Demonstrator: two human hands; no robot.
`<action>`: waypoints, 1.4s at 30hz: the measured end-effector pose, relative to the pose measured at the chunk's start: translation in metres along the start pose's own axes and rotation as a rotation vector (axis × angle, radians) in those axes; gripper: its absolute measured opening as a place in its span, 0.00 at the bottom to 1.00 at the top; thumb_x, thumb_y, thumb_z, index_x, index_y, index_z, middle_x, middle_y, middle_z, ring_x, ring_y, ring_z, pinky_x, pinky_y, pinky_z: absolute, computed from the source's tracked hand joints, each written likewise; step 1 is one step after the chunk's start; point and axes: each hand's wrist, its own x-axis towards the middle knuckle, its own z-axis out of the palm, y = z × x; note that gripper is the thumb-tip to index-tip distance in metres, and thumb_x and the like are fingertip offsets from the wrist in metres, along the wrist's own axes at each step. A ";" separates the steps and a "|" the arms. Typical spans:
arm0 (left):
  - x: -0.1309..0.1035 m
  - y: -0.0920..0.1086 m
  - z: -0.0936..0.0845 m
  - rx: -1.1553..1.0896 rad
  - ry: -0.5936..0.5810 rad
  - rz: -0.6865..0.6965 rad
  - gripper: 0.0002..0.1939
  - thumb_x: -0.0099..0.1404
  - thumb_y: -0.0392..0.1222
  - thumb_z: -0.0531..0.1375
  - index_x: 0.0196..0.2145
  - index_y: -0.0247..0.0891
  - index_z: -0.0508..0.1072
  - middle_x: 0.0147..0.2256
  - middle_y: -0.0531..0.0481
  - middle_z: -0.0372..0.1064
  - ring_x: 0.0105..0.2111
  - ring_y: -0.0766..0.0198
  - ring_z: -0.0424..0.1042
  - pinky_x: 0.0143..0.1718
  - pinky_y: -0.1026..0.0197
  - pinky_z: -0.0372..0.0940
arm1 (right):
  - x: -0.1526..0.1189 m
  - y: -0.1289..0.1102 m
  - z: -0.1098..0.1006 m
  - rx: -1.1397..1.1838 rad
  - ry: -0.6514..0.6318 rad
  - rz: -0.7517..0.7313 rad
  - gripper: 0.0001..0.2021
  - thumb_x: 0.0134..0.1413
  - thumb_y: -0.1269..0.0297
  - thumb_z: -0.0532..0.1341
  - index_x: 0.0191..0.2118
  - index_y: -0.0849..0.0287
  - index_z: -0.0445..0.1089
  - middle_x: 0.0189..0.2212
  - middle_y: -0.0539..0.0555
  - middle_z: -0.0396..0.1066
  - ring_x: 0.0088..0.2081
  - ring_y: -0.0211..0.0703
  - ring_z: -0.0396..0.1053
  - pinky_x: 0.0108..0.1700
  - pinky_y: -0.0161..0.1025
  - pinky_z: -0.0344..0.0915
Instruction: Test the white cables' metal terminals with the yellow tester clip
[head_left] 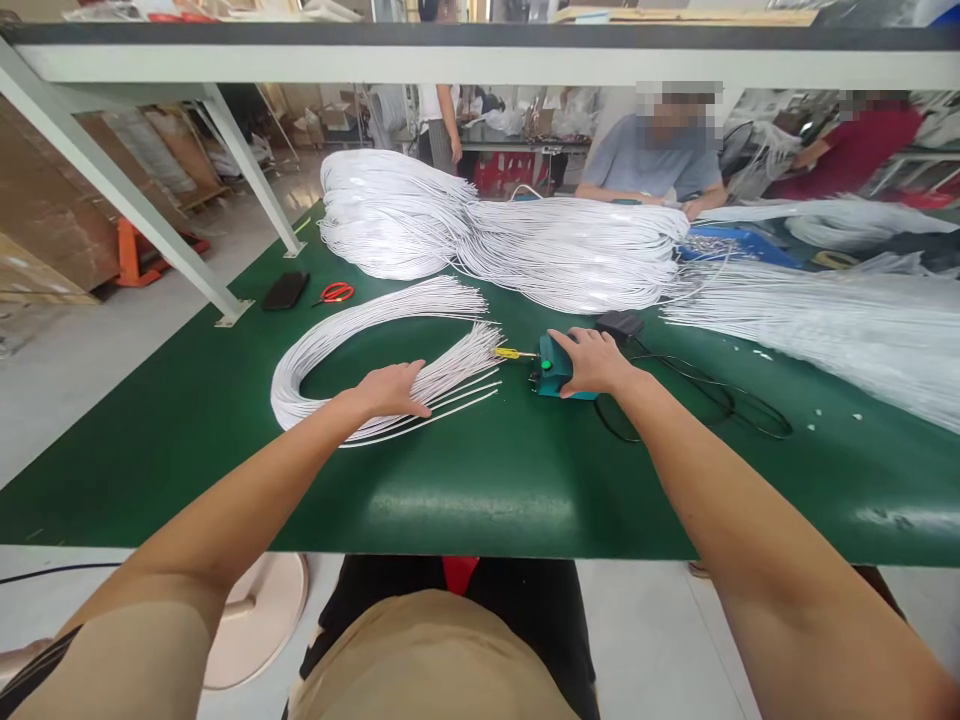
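Note:
A bundle of thin white wires (300,360) lies bent in a U on the green table, both cut ends toward the right. My left hand (391,389) is laid over its nearer arm, thumb and fingers on either side of the wires. To the right of the ends stands a small teal box-shaped device (553,366) with a green button. A yellow piece (507,353) on a thin metal shaft sticks out of its left side, close to the wire ends. My right hand (594,360) grips the device from its top and right side.
Large white wire bundles (570,250) lie across the back and right. Red-handled scissors (337,292) and a dark flat object (285,291) are at the left. A black cable (720,390) curls right of the device. A shelf beam (480,65) spans above; people sit opposite.

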 end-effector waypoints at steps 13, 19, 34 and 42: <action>-0.041 -0.047 0.003 -0.164 0.045 -0.013 0.34 0.57 0.70 0.52 0.48 0.43 0.74 0.44 0.43 0.76 0.45 0.45 0.73 0.39 0.57 0.62 | -0.089 0.004 0.005 0.132 0.022 -0.209 0.53 0.40 0.50 0.68 0.70 0.54 0.44 0.63 0.66 0.53 0.63 0.65 0.53 0.54 0.54 0.64; -0.037 -0.054 -0.006 -0.343 0.180 -0.098 0.28 0.57 0.67 0.54 0.42 0.42 0.76 0.42 0.47 0.77 0.43 0.50 0.74 0.41 0.60 0.63 | -0.073 -0.010 0.010 0.102 0.162 -0.401 0.50 0.40 0.53 0.70 0.69 0.60 0.50 0.62 0.69 0.54 0.63 0.65 0.53 0.61 0.56 0.56; -0.029 -0.031 -0.021 -0.015 0.258 -0.047 0.17 0.62 0.55 0.54 0.36 0.42 0.75 0.48 0.45 0.73 0.42 0.51 0.73 0.37 0.59 0.61 | -0.101 -0.143 0.008 0.337 0.211 -0.510 0.22 0.60 0.63 0.60 0.58 0.63 0.65 0.49 0.63 0.71 0.49 0.54 0.69 0.49 0.48 0.65; -0.033 -0.051 -0.042 -0.636 0.656 -0.183 0.19 0.59 0.55 0.59 0.40 0.38 0.75 0.34 0.49 0.75 0.37 0.58 0.73 0.47 0.56 0.64 | -0.086 -0.183 0.057 0.599 0.230 -0.360 0.11 0.63 0.61 0.57 0.46 0.58 0.72 0.40 0.55 0.71 0.41 0.43 0.69 0.41 0.39 0.60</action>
